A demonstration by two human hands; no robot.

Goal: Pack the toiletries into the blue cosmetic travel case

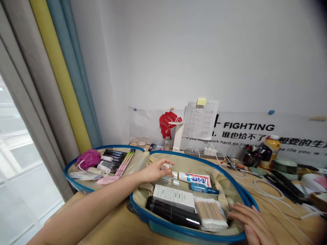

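Drapes right hand (251, 221) over blue suitcase rim (219, 237), with fingers extended, slightly apart. Shows black cylinder (173, 214), cotton swabs (211, 212), then white box (173, 197) just inside. Farther in, shows blue bottle (201, 188) beside toothpaste tube (198, 179). Left of tube, curls left hand (154, 170) at small clear bottle (168, 179) inside same half; cannot tell if fingers clamp it. Farthest, shows "FIGHTING" poster (249, 127) on wall.

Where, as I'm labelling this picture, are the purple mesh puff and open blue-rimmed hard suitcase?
Purple mesh puff (88, 159): head view, middle of its ruffles.
Open blue-rimmed hard suitcase (199, 235): head view, near rim.
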